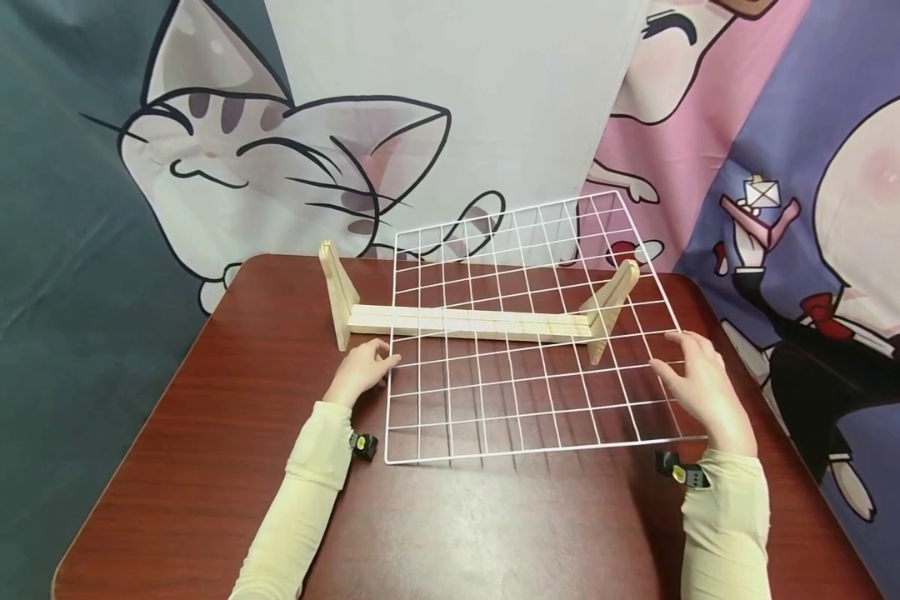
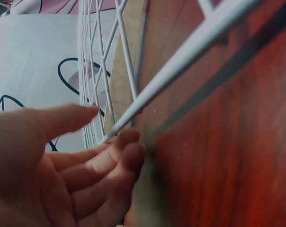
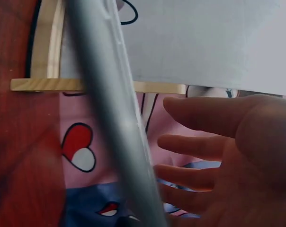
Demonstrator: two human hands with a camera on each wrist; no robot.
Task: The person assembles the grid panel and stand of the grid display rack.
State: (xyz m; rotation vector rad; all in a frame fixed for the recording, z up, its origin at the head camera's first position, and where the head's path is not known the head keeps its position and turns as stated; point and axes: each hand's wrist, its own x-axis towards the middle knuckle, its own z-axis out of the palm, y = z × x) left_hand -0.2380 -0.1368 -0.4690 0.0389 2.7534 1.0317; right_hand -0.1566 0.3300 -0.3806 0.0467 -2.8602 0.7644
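Wire grid [image 1: 513, 381] — blurred (right-wrist view); right hand [image 1: 701, 387] contact unclear.

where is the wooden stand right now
In the head view, the wooden stand sits mid-picture toward the back of the table, mostly behind the white wire grid, its left end clear of it.

No words, brands or numbers can be read in any of the views. In the head view, the left wrist camera [image 1: 371, 451], at 7 o'clock from the centre, carries a small yellow mark [image 1: 362, 443]; the right wrist camera [image 1: 666, 462], at 4 o'clock, carries a similar yellow patch [image 1: 678, 474]. Both are too small to make out. On the printed cloth [image 1: 480, 50], a drawn envelope [image 1: 762, 194] sits between 2 and 3 o'clock, with no legible lettering.
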